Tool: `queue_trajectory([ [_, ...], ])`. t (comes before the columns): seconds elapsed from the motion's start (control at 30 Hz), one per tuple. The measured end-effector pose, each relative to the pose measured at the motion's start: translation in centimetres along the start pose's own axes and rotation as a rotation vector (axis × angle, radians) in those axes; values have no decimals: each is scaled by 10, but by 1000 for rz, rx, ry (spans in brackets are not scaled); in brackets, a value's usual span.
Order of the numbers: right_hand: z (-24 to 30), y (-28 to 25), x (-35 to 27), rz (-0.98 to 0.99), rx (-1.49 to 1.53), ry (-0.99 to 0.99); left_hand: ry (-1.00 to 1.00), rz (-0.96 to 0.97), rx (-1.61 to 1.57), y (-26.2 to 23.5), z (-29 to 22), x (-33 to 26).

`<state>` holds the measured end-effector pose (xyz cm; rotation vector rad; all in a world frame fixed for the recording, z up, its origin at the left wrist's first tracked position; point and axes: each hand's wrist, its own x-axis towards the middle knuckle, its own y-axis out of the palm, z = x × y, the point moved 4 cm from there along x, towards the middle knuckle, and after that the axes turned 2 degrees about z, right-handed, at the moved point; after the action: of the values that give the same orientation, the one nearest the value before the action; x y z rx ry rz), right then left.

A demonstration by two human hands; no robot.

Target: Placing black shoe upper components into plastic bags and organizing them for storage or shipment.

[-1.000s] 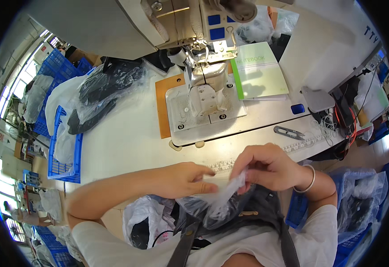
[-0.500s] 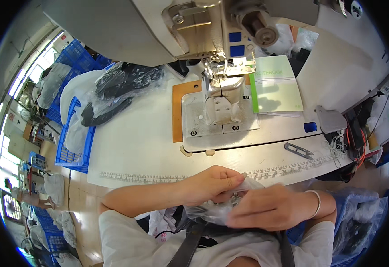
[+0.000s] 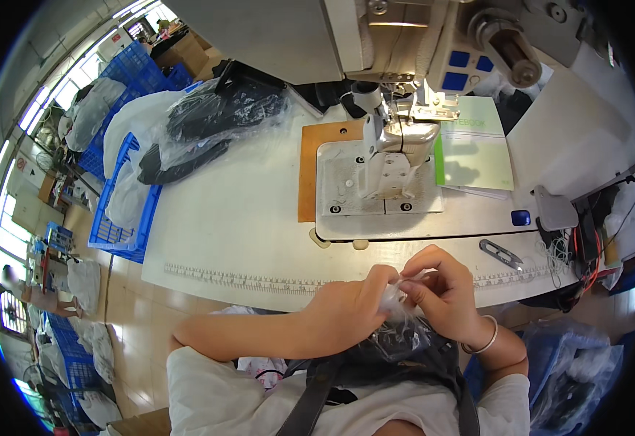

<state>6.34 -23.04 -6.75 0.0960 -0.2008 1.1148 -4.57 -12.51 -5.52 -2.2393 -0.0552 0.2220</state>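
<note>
Both hands meet at the table's (image 3: 259, 240) near edge, over the lap. Left hand (image 3: 346, 314) and right hand (image 3: 445, 294) each pinch the crumpled top of a clear bag (image 3: 397, 327), likely to work its mouth; bag hangs near-vertical, mouth up. Snips (image 3: 500, 253) lie right; sewing machine (image 3: 375, 167) farther back

You've got a clear plastic bag (image 3: 397, 320) pinched at its crumpled top between your left hand (image 3: 350, 309) and right hand (image 3: 445, 291), fingertips touching at the bunched film. The bag hangs down into your lap, near the white table's front edge, right of centre. Dark items show through the wrinkled, glossy film; what they are can't be told.
</note>
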Motion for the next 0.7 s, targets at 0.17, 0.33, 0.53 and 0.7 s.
queue_trajectory([
  [0.17,-21,-1,0,105,215,280,385,-398,147,3,-3,-9],
  [0.33,0,5,-8,134,6,144,341,-356,273,1,-5,-9],
  [0.53,-3,13,-14,170,-93,315,224,-20,-244,-19,1,5],
  [0.7,0,10,-8,213,-379,15,-83,436,-1184,-7,10,-2],
])
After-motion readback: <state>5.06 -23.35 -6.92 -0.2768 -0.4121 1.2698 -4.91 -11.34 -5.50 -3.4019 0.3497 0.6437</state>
